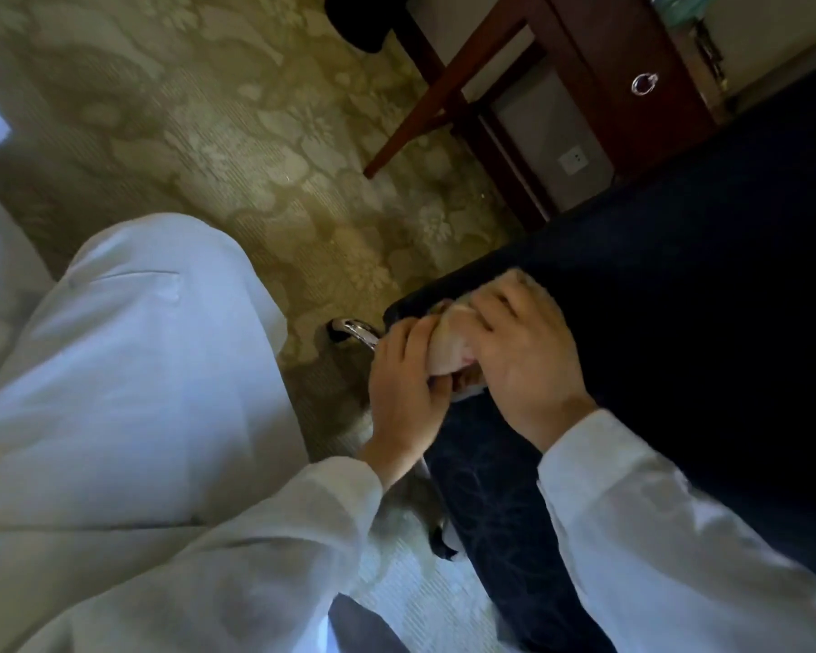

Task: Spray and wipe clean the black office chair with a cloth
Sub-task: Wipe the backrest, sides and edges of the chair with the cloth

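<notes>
As viewed from the head camera, clutching a pale cloth (448,344) against the carpet-side edge of the black chair (703,275). Gripped from below by the left hand (403,374), fingers curled round the bunched fabric; covered from above by the right hand (526,365), fingers bent over it. Just beside the left hand, a chrome chair part (355,333) above patterned carpet (199,134). Wooden desk (632,49) near the top edge.

A room like a hotel room or home office.
Flowery carpet (236,134) covers the floor; a dark wooden desk (632,77) has a ring-handled drawer (645,83).
</notes>
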Demonstrator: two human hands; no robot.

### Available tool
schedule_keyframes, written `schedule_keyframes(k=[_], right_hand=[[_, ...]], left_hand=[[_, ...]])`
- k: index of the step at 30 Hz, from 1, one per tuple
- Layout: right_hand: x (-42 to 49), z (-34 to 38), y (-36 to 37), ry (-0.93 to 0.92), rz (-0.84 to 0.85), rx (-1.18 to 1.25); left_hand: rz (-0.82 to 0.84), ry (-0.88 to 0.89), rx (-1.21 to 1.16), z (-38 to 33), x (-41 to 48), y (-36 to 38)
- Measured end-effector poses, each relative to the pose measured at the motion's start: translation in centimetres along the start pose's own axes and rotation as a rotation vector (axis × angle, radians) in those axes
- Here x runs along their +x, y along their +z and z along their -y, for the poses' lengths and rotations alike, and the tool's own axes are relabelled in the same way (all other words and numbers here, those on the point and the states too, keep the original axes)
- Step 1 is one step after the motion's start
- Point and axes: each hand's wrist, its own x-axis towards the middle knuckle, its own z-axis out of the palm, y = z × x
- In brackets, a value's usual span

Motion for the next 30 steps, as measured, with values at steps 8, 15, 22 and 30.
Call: schedule_keyframes(k=[8,15,22,30], right_hand=[[7.7,0.2,2.3,0.01,0.145,-0.088],[6.6,0.9,4.8,-0.06,0.234,-0.11],[-3.6,0.3,4.5,0.023,0.137,0.018],[-12.9,1.1,2.7,0.065,0.135,-0.004]], left_hand=[[0.101,-0.091,-0.121,4.3,7.3,-0.4],[0.089,-0.226,-0.212,5.9,5.0,2.1],[0.19,-0.025,-0.081,2.5,-1.8,4.0],[0.351,0.237,-0.054,0.2,-8.9,3.7]])
